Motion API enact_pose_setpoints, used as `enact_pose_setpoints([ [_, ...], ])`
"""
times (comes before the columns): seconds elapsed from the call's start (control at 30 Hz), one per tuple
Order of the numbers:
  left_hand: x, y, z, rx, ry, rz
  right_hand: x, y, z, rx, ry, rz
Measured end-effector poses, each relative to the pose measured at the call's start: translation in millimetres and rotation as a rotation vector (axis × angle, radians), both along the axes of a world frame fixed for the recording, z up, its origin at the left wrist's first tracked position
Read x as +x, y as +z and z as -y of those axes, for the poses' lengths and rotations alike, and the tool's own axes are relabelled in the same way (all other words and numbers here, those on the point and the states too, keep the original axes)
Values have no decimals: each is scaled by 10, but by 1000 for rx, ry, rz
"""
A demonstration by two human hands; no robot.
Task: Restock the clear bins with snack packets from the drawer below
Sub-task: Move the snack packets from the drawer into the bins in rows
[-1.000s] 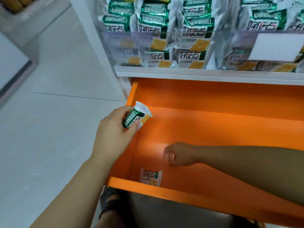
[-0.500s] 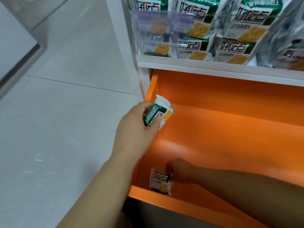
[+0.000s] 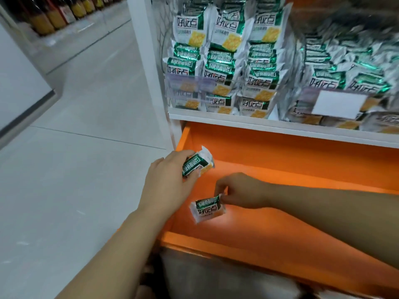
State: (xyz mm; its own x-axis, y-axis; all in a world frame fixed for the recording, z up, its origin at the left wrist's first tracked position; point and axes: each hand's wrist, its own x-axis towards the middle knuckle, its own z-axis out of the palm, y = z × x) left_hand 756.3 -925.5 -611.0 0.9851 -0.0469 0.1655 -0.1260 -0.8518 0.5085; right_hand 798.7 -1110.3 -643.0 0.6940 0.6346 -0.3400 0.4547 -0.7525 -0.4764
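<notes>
- Drawer (image 3: 291, 212), orange inside, stands pulled open across the lower right of the frame, directly under the white shelf edge (image 3: 269, 126).
- Your left hand (image 3: 170, 182) sits at the centre of the frame, by the drawer's left wall. Its fingers are curled round a green-and-silver snack packet (image 3: 199, 165), whose crimped end sticks out toward the upper right, over the drawer's back corner.
- Your right hand (image 3: 239, 190) reaches in from the right edge of the frame, with thumb and fingertips pinched together on the top right corner of a second packet (image 3: 208, 209).
- That second packet is below and to the right of the first, and the two are apart. It is tilted, with its printed face toward you and its green band uppermost. You cannot tell whether its lower edge touches the drawer floor.
- The clear bins (image 3: 190, 89) stand on the shelf in the upper middle and upper right of the frame. They are packed with rows of the same green-and-silver packets, stacked well above their transparent front walls.
- The right-hand bin front carries a blank white label (image 3: 336, 104).
- Pale tiled floor (image 3: 75, 158) fills the left half of the frame.
- A row of dark bottles (image 3: 49, 20) with yellow labels shows in the upper left corner, blurred.
</notes>
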Motion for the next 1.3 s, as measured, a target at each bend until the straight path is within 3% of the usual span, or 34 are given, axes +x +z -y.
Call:
enact_pose_setpoints([
  [0.17,-119,500,-19,33,-45,-18,-212,863,187,75,-72,101],
  [0.33,-285,1006,-38,-41,-91,-93,-466,1600,311,291,-119,142],
  [0.57,-459,1416,95,-367,-218,-125,-701,1989,411,474,-198,186],
  [0.73,-495,1403,179,-616,-196,-197,-783,1969,459,539,-310,179],
  [1.0,-390,1308,426,-1051,-124,-499,-710,1884,514,589,-445,147],
  [1.2,-138,1255,456,-758,-318,-323,-613,1840,596,659,-540,159],
  [1.3,-13,1349,477,-682,-337,-220,-502,1890,626,680,-462,83],
])
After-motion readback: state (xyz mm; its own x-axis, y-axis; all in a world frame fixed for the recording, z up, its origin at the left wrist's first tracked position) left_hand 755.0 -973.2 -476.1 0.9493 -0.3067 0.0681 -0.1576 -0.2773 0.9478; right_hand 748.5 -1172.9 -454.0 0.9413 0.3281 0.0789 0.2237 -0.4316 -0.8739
